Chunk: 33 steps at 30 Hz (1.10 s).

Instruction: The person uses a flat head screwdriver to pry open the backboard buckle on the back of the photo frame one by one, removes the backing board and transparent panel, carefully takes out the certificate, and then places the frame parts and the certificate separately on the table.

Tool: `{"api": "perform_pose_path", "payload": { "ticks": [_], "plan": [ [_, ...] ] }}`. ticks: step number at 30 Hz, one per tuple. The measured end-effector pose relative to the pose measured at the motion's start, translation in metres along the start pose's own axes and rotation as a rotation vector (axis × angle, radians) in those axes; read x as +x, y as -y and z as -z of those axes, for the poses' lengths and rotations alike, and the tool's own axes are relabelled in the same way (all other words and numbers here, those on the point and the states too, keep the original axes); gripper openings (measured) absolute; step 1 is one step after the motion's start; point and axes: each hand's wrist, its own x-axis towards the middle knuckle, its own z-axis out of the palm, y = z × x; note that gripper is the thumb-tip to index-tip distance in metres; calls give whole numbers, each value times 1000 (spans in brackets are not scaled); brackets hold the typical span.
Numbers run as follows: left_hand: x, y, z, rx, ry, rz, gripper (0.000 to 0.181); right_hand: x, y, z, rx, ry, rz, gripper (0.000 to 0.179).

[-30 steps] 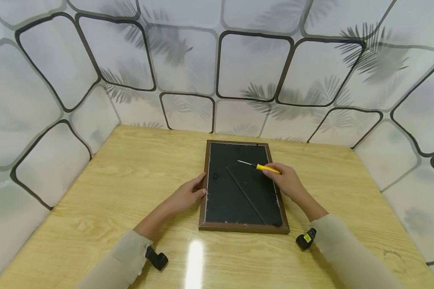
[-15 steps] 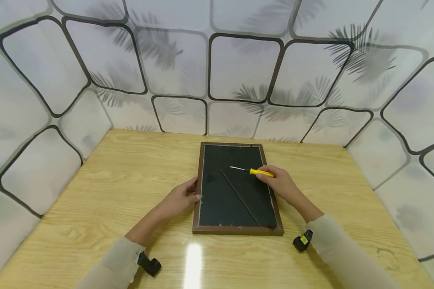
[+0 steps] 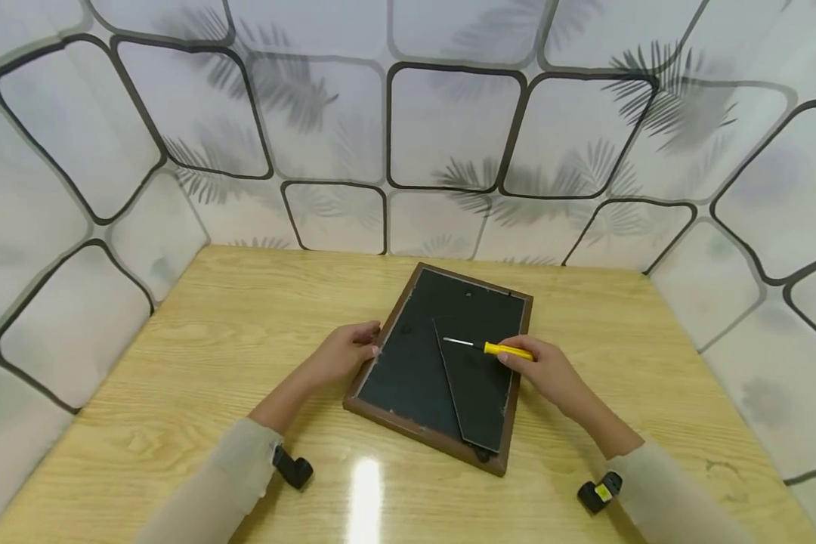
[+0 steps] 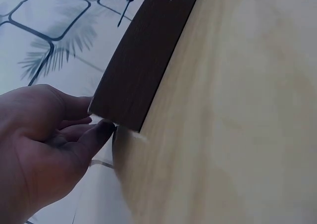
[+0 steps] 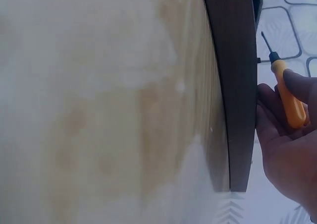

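A picture frame (image 3: 421, 433) with a brown rim lies back side up, turned at an angle. On its black backing is a black stand flap (image 3: 474, 400), whose lower end looks slightly raised. My left hand (image 3: 343, 353) holds the left rim, thumb and fingers at the edge; in the left wrist view this left hand (image 4: 44, 140) meets the frame near a corner. My right hand (image 3: 547, 372) grips a yellow-handled screwdriver (image 3: 506, 350), its shaft pointing left over the backing. In the right wrist view, the lower fingers (image 5: 270, 122) of that hand rest against the frame's side.
The wooden table (image 3: 265, 302) spreads around the frame. A patterned wall covering (image 3: 449, 121) rises behind it and on both sides. Black wrist cameras hang below the sleeves (image 3: 224, 468).
The frame has turned clockwise, its far end swinging right and its near end left. My right hand has come nearer with the screwdriver; my left hand stays at the left rim.
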Motion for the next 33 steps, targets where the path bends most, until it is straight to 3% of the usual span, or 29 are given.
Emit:
{"api": "perform_pose_path", "payload": {
  "ticks": [6, 12, 17, 21, 25, 33],
  "plan": [
    [21, 2, 10, 20, 46, 18, 53, -19, 5, -7, 23, 5, -4, 38],
    [21, 5, 10, 8, 34, -10, 50, -24, 8, -10, -19, -7, 12, 34],
    [0, 7, 9, -7, -7, 27, 48, -12, 5, 0, -52, -28, 6, 41],
    [-29, 10, 13, -21, -19, 93, 49, 3, -5, 8, -43, -46, -12, 46],
    [-50, 12, 11, -37, -30, 116, 50, 16, -14, 23, -48, -72, -32, 52],
    [-73, 10, 5, -48, -114, 122, 44, 41, -23, 36, -57, -97, -71, 61]
  ]
}}
